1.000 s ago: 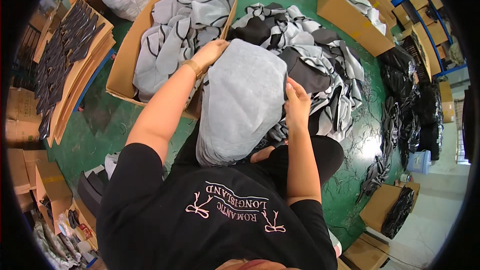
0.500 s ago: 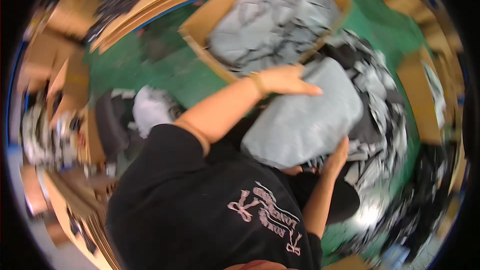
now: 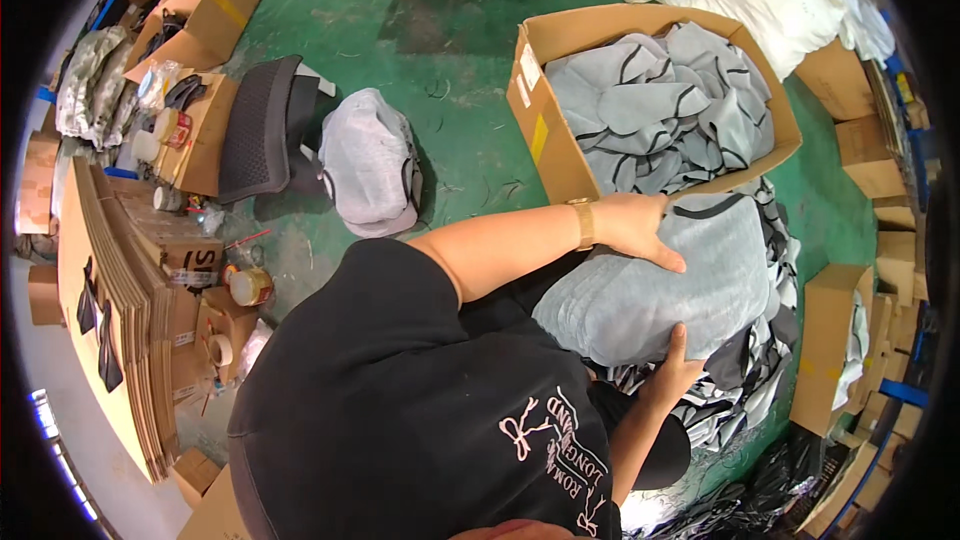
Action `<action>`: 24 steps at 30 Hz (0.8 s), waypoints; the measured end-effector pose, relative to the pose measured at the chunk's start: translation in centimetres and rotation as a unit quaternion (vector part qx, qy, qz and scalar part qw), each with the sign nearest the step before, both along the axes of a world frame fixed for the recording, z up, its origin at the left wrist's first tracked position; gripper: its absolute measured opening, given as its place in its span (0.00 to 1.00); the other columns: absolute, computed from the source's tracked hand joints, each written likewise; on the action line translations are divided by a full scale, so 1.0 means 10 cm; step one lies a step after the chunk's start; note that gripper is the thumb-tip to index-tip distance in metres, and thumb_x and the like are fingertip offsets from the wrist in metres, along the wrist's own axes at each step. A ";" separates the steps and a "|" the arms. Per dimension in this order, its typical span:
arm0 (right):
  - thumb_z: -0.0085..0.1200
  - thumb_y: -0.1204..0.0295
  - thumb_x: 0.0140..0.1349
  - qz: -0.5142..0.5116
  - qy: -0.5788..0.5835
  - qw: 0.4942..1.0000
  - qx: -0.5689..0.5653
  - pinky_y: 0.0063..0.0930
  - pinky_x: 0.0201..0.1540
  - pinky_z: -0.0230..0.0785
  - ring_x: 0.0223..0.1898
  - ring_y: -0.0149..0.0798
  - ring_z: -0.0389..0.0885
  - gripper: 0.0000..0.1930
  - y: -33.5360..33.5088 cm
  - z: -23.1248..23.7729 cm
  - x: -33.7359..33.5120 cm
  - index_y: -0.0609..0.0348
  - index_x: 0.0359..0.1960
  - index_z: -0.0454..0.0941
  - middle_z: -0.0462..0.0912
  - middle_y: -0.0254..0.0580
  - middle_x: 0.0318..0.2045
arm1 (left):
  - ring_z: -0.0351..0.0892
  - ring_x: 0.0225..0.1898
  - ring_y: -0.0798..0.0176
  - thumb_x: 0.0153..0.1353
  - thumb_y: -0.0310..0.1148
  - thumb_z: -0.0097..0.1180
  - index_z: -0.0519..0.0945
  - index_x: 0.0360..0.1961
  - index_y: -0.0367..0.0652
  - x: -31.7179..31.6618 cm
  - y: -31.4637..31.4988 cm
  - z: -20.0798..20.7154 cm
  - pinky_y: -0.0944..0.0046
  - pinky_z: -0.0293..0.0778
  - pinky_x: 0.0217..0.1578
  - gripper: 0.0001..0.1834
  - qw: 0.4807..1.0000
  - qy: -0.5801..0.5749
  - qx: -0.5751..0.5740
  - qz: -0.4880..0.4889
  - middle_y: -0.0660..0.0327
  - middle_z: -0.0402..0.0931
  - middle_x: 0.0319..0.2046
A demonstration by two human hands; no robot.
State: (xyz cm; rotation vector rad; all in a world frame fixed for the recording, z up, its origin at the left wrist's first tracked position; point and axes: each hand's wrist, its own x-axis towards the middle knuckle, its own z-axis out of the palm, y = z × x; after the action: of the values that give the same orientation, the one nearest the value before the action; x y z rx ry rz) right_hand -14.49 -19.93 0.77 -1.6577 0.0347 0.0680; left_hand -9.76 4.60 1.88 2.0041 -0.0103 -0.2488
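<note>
A thick stack of grey fabric covers [image 3: 650, 295] lies across my lap, its layers showing at the left end and a black strip along its far edge. My left hand [image 3: 637, 228], with a gold band at the wrist, grips the stack's far side, thumb on top. At the near side my right hand [image 3: 677, 380] holds it from below, thumb up against the fabric. Just beyond stands an open cardboard box [image 3: 570, 160] filled with similar grey, black-edged covers [image 3: 665, 105]. A heap of grey and black fabric [image 3: 775, 340] spreads on the floor right of the stack.
On the green floor [image 3: 450, 60] to the left sit a bundle of pale covers [image 3: 370, 160] and a black mesh chair back [image 3: 265, 130]. Flattened cardboard sheets [image 3: 120, 330] lean at the far left. White sacks [image 3: 770, 0] are piled behind the box; another carton [image 3: 830, 350] stands right.
The view has swung left, so the box and floor things sit farther right in it. Both hands still hold the stack, and its black-edged far side now shows.
</note>
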 end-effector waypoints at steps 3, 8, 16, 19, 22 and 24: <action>0.58 0.76 0.57 0.012 -0.079 0.997 -0.018 0.34 0.61 0.56 0.56 0.42 0.68 0.32 0.20 0.15 -0.05 0.73 0.61 0.58 0.67 0.51 0.57 | 0.75 0.51 0.47 0.36 0.56 0.71 0.65 0.54 0.23 -0.09 0.06 -0.27 0.58 0.69 0.51 0.54 0.989 -0.058 -0.119 0.069 0.41 0.74 0.47; 0.58 0.78 0.55 0.038 -0.143 0.987 -0.068 0.32 0.57 0.60 0.52 0.40 0.71 0.27 0.69 0.43 -0.05 0.73 0.56 0.64 0.72 0.49 0.53 | 0.71 0.53 0.62 0.48 0.39 0.69 0.67 0.57 0.31 -0.56 0.50 -0.30 0.63 0.67 0.54 0.39 0.908 -0.059 -0.387 0.152 0.54 0.73 0.51; 0.55 0.82 0.57 0.387 0.080 0.919 0.002 0.27 0.53 0.68 0.52 0.38 0.74 0.29 1.77 0.04 -0.05 0.69 0.60 0.59 0.69 0.47 0.55 | 0.76 0.48 0.57 0.54 0.32 0.60 0.69 0.55 0.34 -2.03 1.57 -0.66 0.55 0.73 0.50 0.28 0.719 -0.026 -0.594 0.359 0.53 0.75 0.49; 0.55 0.82 0.58 0.421 0.120 0.899 -0.005 0.24 0.48 0.71 0.47 0.34 0.77 0.22 1.73 -0.01 -0.16 0.68 0.55 0.67 0.73 0.47 0.51 | 0.77 0.47 0.53 0.52 0.35 0.63 0.70 0.54 0.34 -2.41 2.03 -1.10 0.52 0.73 0.50 0.29 0.695 -0.047 -0.574 0.430 0.51 0.75 0.48; 0.52 0.79 0.61 0.381 0.116 0.912 -0.097 0.25 0.43 0.75 0.44 0.37 0.79 0.18 1.49 0.06 -0.10 0.68 0.53 0.69 0.76 0.47 0.49 | 0.76 0.47 0.51 0.49 0.38 0.66 0.70 0.55 0.36 -2.63 2.57 -1.46 0.51 0.72 0.51 0.33 0.684 -0.019 -0.534 0.496 0.50 0.75 0.48; 0.50 0.78 0.63 0.335 0.088 0.934 -0.093 0.25 0.42 0.75 0.41 0.36 0.80 0.15 1.27 0.19 -0.06 0.67 0.52 0.71 0.79 0.47 0.45 | 0.74 0.49 0.51 0.46 0.40 0.69 0.68 0.57 0.37 -2.84 3.03 -1.76 0.51 0.70 0.52 0.38 0.697 0.044 -0.491 0.521 0.50 0.74 0.49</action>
State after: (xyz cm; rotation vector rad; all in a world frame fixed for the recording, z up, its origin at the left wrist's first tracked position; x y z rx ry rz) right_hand -15.06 -7.25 2.69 -1.7832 -0.4016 0.7524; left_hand -38.21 34.87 -15.73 0.6806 0.8606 0.3583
